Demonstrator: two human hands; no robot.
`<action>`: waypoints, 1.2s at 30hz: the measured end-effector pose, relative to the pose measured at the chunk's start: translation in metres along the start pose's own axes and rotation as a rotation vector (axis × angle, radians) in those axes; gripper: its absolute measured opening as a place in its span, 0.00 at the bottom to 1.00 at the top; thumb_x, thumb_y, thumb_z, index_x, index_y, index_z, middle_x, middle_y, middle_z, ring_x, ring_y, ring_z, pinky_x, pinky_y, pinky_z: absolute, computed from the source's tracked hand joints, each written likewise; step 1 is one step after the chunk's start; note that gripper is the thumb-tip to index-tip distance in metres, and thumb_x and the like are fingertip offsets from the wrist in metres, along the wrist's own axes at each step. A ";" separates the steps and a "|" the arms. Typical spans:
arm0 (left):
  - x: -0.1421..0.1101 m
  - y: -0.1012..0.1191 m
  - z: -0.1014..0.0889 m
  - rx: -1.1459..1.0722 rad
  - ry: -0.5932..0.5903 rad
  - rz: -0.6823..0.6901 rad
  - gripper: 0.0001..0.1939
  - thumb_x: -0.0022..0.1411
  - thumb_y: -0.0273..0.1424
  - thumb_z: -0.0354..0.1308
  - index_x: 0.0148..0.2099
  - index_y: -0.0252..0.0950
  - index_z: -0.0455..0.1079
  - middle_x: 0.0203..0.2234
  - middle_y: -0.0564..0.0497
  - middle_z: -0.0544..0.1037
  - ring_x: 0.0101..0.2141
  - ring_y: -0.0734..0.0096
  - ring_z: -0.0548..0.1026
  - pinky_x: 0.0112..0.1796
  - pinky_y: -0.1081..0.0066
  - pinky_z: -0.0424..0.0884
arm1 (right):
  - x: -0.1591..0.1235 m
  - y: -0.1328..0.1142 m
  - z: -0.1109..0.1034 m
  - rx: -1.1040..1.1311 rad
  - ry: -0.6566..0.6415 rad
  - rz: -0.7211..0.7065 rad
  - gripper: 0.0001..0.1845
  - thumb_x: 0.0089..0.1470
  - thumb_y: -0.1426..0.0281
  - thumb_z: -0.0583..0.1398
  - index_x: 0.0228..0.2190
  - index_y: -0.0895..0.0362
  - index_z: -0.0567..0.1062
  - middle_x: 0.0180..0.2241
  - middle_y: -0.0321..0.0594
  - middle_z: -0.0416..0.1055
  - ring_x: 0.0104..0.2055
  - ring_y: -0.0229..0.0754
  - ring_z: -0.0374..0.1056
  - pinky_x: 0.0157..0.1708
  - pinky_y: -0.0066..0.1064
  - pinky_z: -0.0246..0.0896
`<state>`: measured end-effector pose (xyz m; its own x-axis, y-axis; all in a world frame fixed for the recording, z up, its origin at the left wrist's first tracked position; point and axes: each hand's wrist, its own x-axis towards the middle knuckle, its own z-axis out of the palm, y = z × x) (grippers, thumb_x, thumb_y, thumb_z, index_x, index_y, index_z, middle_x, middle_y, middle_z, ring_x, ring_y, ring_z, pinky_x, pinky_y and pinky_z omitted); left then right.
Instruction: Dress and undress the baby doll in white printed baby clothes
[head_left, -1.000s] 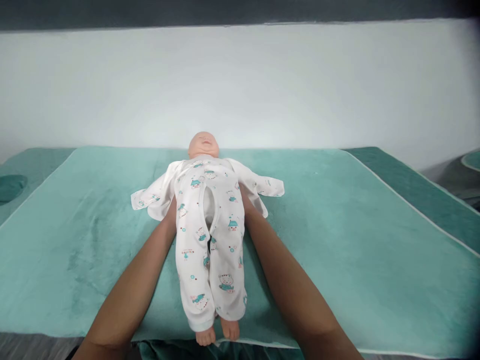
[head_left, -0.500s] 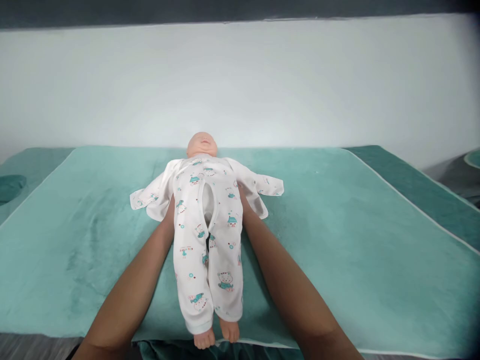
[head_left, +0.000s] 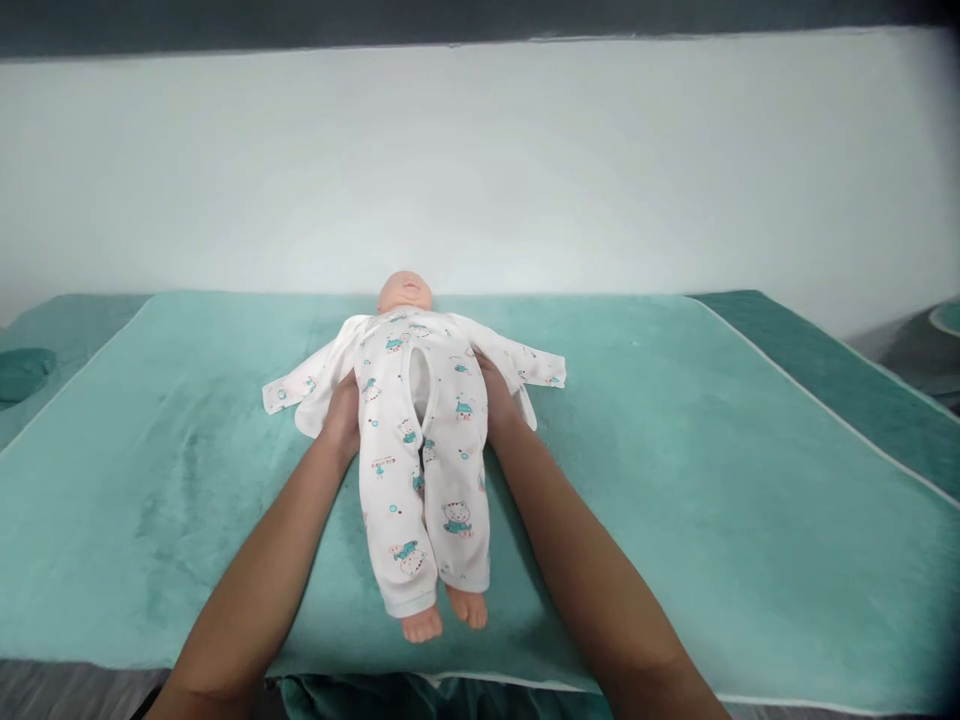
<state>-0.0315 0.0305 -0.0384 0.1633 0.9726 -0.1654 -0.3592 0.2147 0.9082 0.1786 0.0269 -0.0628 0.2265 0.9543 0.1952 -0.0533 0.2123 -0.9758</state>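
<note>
A baby doll [head_left: 405,292] lies on its back, head toward the wall and bare feet toward me. Its white split-crotch trousers [head_left: 457,470] carry teal and red animal prints. A matching white top [head_left: 315,375] spreads its sleeves out to both sides. My left hand [head_left: 345,410] grips the doll at the left of its waist, partly under the top's hem. On the opposite side my right hand [head_left: 496,395] holds it the same way. The fingers of both hands are hidden behind the doll and its clothes.
The doll is on a teal padded cover [head_left: 675,500] with white piping, which ends at a front edge near me. Behind it rises a white wall [head_left: 480,160]. Darker teal fabric [head_left: 847,390] borders the right side, and a round teal object [head_left: 26,375] sits at far left.
The doll has slid slightly away from me with both hands on it; its feet are farther from the front edge. More of my hands now shows beside its waist.
</note>
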 end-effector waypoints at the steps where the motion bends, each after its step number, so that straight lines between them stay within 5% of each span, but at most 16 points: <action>1: -0.001 0.001 0.000 0.015 -0.001 0.025 0.21 0.56 0.34 0.65 0.52 0.32 0.75 0.40 0.45 0.83 0.45 0.53 0.80 0.48 0.58 0.77 | -0.001 -0.001 0.000 -0.002 0.012 0.010 0.22 0.56 0.54 0.62 0.42 0.59 0.78 0.44 0.42 0.80 0.47 0.43 0.72 0.54 0.37 0.67; 7: -0.012 0.005 -0.002 0.251 0.031 0.190 0.23 0.54 0.32 0.64 0.53 0.35 0.77 0.50 0.45 0.82 0.54 0.49 0.76 0.57 0.54 0.71 | -0.020 0.006 -0.001 -0.144 0.115 0.013 0.17 0.55 0.60 0.62 0.45 0.54 0.76 0.48 0.42 0.78 0.52 0.48 0.72 0.57 0.42 0.66; 13: -0.040 -0.011 -0.027 0.361 0.161 0.306 0.21 0.65 0.41 0.59 0.57 0.40 0.73 0.61 0.45 0.74 0.62 0.56 0.70 0.64 0.56 0.63 | -0.072 0.005 -0.005 -0.196 0.117 0.001 0.20 0.56 0.62 0.62 0.50 0.53 0.72 0.51 0.44 0.76 0.53 0.47 0.72 0.57 0.44 0.66; 17: -0.092 -0.024 -0.049 0.335 0.128 0.334 0.22 0.66 0.46 0.59 0.57 0.41 0.72 0.58 0.45 0.75 0.54 0.62 0.75 0.56 0.62 0.70 | -0.133 -0.009 -0.010 -0.214 0.110 -0.017 0.17 0.61 0.60 0.59 0.49 0.54 0.73 0.50 0.44 0.75 0.47 0.45 0.74 0.49 0.41 0.71; 22: -0.177 -0.042 -0.068 0.496 0.028 0.311 0.17 0.66 0.44 0.60 0.48 0.37 0.77 0.36 0.49 0.77 0.35 0.69 0.74 0.40 0.69 0.71 | -0.226 -0.023 -0.014 -0.346 -0.005 -0.138 0.14 0.62 0.66 0.59 0.50 0.53 0.73 0.48 0.44 0.75 0.48 0.46 0.73 0.50 0.42 0.72; 26: -0.223 -0.064 -0.064 0.696 -0.076 0.410 0.17 0.65 0.36 0.62 0.55 0.40 0.74 0.43 0.47 0.75 0.42 0.66 0.75 0.44 0.66 0.72 | -0.282 -0.033 0.001 -0.406 -0.034 -0.251 0.17 0.63 0.70 0.59 0.53 0.50 0.71 0.53 0.46 0.73 0.55 0.48 0.71 0.54 0.46 0.71; 30: -0.237 -0.086 -0.049 0.870 -0.021 0.513 0.22 0.63 0.28 0.62 0.59 0.43 0.70 0.49 0.46 0.73 0.50 0.63 0.74 0.51 0.61 0.72 | -0.293 -0.040 0.027 -0.692 -0.097 -0.398 0.22 0.62 0.78 0.55 0.56 0.51 0.69 0.60 0.47 0.67 0.66 0.52 0.59 0.64 0.54 0.62; 36: -0.233 -0.091 -0.038 0.900 0.006 0.620 0.15 0.66 0.26 0.57 0.54 0.40 0.71 0.44 0.47 0.75 0.45 0.65 0.74 0.47 0.64 0.73 | -0.272 -0.042 0.048 -0.941 -0.015 -0.442 0.13 0.61 0.79 0.57 0.44 0.54 0.75 0.55 0.48 0.71 0.63 0.57 0.61 0.59 0.57 0.62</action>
<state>-0.0716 -0.2125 -0.0968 0.1806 0.8902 0.4184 0.4260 -0.4542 0.7825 0.0727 -0.2314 -0.0700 0.0289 0.8352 0.5492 0.8135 0.2996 -0.4984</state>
